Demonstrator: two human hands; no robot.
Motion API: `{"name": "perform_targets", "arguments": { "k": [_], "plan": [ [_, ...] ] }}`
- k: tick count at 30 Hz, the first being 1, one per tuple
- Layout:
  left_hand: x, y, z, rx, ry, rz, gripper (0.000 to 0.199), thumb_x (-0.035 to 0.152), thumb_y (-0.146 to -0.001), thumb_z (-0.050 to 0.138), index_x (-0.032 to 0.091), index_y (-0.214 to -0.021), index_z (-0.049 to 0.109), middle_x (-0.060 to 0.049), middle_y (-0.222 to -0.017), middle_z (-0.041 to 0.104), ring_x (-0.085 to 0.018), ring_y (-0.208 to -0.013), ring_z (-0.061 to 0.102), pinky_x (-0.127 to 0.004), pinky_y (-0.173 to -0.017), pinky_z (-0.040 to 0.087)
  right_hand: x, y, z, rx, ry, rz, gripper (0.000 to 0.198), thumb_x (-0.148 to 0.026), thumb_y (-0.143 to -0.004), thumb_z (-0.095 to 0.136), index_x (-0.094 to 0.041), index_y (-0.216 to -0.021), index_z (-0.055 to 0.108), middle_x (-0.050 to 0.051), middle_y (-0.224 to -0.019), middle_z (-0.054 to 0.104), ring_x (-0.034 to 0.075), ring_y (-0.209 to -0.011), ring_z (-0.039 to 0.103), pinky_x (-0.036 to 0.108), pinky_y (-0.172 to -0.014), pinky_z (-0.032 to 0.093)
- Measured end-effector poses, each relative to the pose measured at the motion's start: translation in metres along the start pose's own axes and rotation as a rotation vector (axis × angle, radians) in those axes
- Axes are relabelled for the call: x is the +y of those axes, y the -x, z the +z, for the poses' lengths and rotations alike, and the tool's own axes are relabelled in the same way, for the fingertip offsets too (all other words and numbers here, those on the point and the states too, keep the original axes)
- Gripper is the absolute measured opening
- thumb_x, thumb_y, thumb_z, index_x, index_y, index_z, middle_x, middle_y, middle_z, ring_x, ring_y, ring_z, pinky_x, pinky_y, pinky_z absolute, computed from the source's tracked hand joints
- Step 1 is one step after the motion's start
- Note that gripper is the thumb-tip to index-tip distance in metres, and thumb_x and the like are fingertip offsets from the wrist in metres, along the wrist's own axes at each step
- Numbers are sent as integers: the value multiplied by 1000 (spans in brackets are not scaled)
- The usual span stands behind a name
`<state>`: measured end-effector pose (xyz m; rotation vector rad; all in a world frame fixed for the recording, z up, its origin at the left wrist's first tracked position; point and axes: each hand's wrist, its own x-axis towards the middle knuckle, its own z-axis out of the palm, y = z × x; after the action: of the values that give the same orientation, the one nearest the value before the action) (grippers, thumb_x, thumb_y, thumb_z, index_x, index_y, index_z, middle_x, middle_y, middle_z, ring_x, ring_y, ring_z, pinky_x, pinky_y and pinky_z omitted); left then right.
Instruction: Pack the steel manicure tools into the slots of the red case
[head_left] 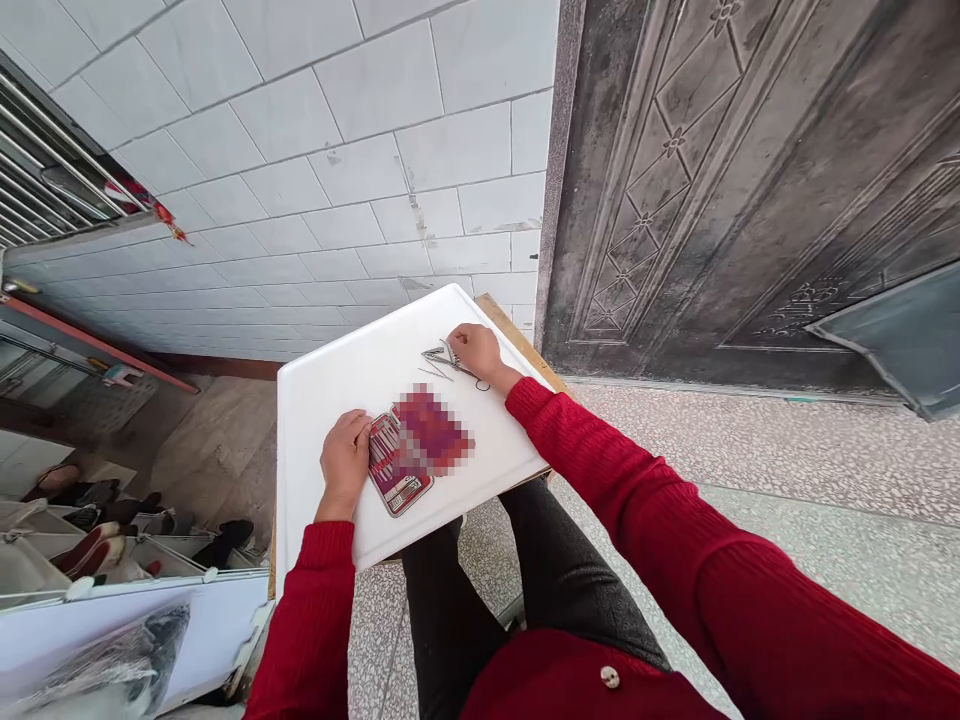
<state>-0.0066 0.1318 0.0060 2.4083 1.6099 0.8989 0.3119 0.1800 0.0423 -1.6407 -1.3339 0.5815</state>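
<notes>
A manicure set case (406,489) lies on the white tabletop (315,385), with a printed picture of grooming tools showing on it. Part of it, or of a red and purple piece beside it, is blurred into blocks. My left hand (346,455) is closed at the case's left edge, the fingers curled against it. Farther back, my right hand (480,352) is bent down over a small pile of metal grooming tools (439,362). Its fingers are pinched together, and what they hold is hidden. A ring-shaped handle (482,385) shows below the right wrist.
The table stands near a white tiled wall (360,120) and a dark carved metal door (720,180). To the left is a rack with shoes (97,550). A clear plastic wrapping (131,660) lies at the lower left. My legs are under the table's near edge.
</notes>
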Motion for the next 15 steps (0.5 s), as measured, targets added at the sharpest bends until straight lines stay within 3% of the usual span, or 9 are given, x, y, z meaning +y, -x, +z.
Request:
{"name": "perform_targets", "arguments": {
  "k": [5, 15],
  "plan": [
    [0, 0, 2, -24, -22, -24, 42, 43, -104, 42, 23, -106, 79, -8, -132, 75, -28, -125, 68, -46, -107, 56, 23, -4, 7, -17, 38, 1, 19, -20, -91, 54, -20, -78, 67, 1, -79, 71, 17, -74, 59, 28, -63, 36],
    [2, 1, -1, -30, -28, -32, 38, 42, -103, 45, 25, -105, 79, -5, -132, 75, -26, -123, 69, -43, -107, 57, 29, 3, 4, -49, 91, 2, 21, -20, -92, 51, -21, -81, 69, 1, -77, 70, 17, -72, 58, 27, -65, 38]
  ]
}}
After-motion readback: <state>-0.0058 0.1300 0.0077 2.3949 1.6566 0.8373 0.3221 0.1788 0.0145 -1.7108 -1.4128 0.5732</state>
